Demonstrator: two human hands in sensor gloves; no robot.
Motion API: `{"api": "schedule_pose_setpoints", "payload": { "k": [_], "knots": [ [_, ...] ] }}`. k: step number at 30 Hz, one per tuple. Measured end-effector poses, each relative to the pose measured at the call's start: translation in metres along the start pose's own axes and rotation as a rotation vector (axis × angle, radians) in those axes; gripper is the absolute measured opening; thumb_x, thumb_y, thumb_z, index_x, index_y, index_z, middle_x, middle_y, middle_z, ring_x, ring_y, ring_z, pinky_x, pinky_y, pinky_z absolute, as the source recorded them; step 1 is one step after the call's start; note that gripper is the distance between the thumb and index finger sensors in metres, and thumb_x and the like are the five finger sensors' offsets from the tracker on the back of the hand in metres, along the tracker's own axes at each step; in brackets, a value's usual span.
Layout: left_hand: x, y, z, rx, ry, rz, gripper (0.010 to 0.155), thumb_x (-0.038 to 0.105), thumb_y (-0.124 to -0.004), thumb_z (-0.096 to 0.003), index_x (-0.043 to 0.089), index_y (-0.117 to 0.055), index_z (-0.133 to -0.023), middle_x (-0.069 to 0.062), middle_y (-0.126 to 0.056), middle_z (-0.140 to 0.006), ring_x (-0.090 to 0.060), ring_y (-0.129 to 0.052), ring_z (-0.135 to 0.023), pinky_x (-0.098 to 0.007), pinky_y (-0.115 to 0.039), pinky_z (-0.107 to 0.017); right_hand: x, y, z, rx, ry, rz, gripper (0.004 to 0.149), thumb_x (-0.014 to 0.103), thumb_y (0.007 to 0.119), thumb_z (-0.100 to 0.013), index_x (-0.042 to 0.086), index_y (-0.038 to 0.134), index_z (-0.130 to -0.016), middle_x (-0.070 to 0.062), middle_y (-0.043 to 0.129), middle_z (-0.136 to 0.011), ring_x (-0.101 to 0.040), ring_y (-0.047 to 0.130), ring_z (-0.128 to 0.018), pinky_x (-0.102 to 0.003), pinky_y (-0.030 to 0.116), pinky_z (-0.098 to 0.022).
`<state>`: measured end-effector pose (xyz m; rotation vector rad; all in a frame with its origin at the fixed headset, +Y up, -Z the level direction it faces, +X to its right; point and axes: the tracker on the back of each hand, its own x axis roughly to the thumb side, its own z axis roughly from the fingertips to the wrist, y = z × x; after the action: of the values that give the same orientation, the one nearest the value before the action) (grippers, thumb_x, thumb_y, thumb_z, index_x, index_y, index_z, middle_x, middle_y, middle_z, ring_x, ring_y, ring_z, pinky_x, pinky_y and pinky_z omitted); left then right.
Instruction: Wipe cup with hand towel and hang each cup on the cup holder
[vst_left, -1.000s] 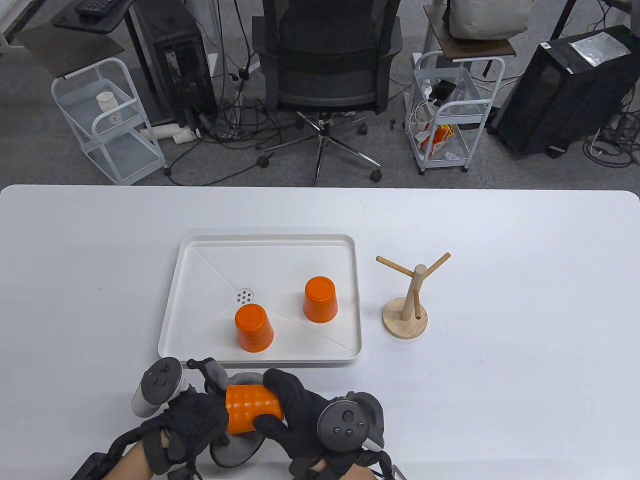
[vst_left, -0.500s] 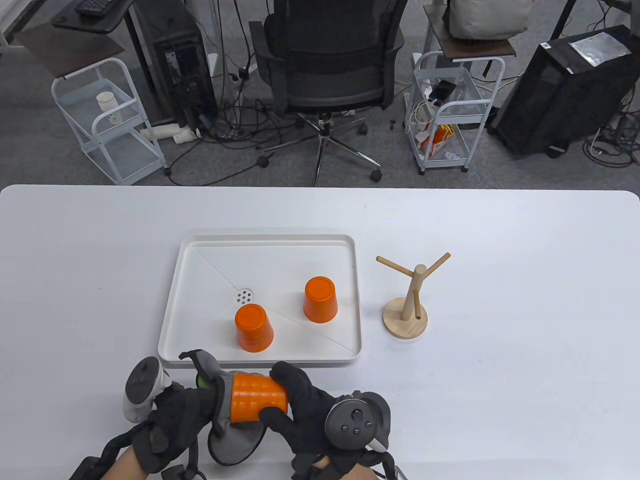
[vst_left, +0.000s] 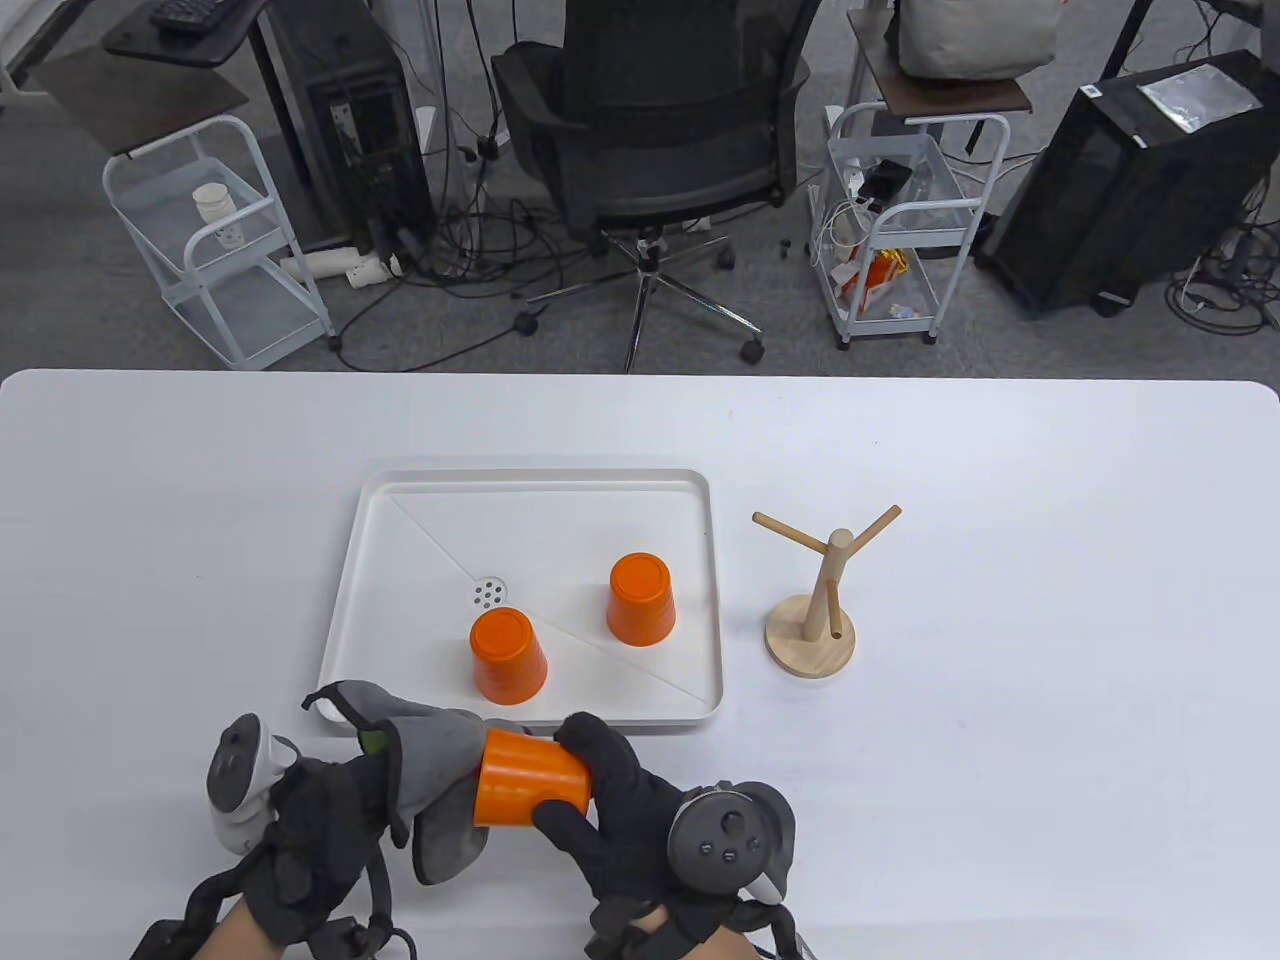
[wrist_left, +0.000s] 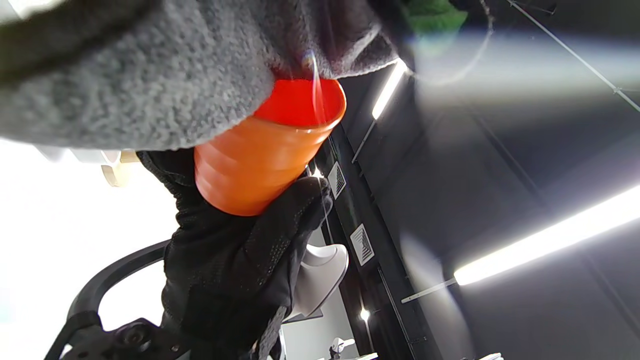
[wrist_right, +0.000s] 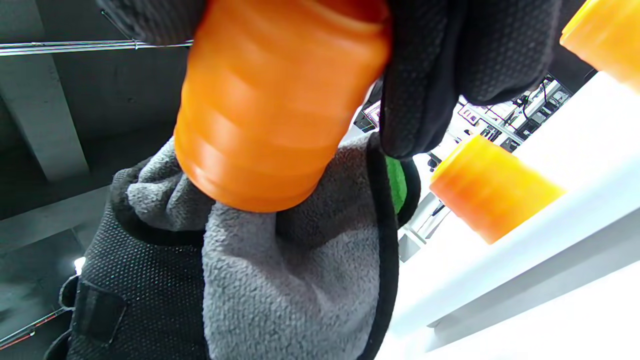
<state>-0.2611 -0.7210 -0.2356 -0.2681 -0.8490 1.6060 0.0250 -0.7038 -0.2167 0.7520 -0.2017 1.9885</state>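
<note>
My right hand (vst_left: 590, 800) grips an orange ribbed cup (vst_left: 530, 790) lying sideways above the table's front edge, mouth towards the left. My left hand (vst_left: 330, 820) holds a grey hand towel (vst_left: 440, 770) against the cup's open end; the towel covers the rim there. The left wrist view shows the cup (wrist_left: 255, 155) under the towel (wrist_left: 140, 75), the right wrist view the cup (wrist_right: 270, 110) pressed into the towel (wrist_right: 280, 260). Two more orange cups (vst_left: 509, 655) (vst_left: 641, 598) stand upside down in the white tray (vst_left: 530, 485). The wooden cup holder (vst_left: 825, 590) stands bare to the tray's right.
The tray's front edge lies just beyond my hands. An office chair (vst_left: 660, 120), two white carts (vst_left: 215, 240) (vst_left: 900, 220) and black computer cases stand on the floor past the table's far edge.
The cup and my right hand have shifted slightly right. My left hand has drawn back to the left, and the towel has slid from around the cup's body to its open end.
</note>
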Motion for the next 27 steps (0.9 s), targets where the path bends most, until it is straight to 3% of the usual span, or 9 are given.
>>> {"api": "schedule_pose_setpoints", "payload": {
  "k": [7,14,20,27],
  "knots": [
    [0.007,0.001,0.002,0.057,-0.024,-0.076,0.087,0.073,-0.047,-0.0388,0.020,-0.065,-0.105,-0.009,-0.058,-0.116,-0.057,-0.056,-0.101,-0.075,-0.043,-0.069,0.002,0.003,0.000,0.017,-0.020,0.026,0.077,0.055,0.064,-0.050,0.006,0.034,-0.102,-0.027,0.064,-0.098,-0.042,0.097,-0.067,-0.060,0.076,-0.058],
    [0.000,-0.007,0.000,0.014,0.031,-0.103,0.071,0.064,-0.055,-0.0466,0.024,-0.065,-0.105,-0.005,-0.051,-0.118,-0.058,-0.056,-0.100,-0.074,-0.044,-0.069,0.006,0.008,0.001,0.044,-0.046,0.065,0.077,0.055,0.064,-0.050,0.006,0.034,-0.102,-0.027,0.063,-0.098,-0.041,0.096,-0.068,-0.060,0.076,-0.059],
    [-0.005,-0.019,-0.004,-0.027,0.091,-0.166,0.064,0.056,-0.064,-0.0507,0.028,-0.051,-0.107,-0.003,-0.037,-0.119,-0.056,-0.049,-0.102,-0.073,-0.043,-0.070,0.008,0.011,0.000,0.055,-0.042,0.077,0.078,0.055,0.064,-0.050,0.006,0.034,-0.102,-0.026,0.063,-0.098,-0.041,0.096,-0.069,-0.060,0.075,-0.059],
    [-0.004,-0.031,-0.007,-0.082,0.142,-0.290,0.070,0.055,-0.072,-0.0495,0.040,-0.033,-0.106,0.004,-0.019,-0.118,-0.056,-0.046,-0.104,-0.074,-0.042,-0.072,0.007,0.013,0.000,0.062,-0.013,0.045,0.078,0.056,0.063,-0.050,0.006,0.034,-0.102,-0.026,0.064,-0.097,-0.039,0.097,-0.068,-0.059,0.077,-0.059]
  ]
}}
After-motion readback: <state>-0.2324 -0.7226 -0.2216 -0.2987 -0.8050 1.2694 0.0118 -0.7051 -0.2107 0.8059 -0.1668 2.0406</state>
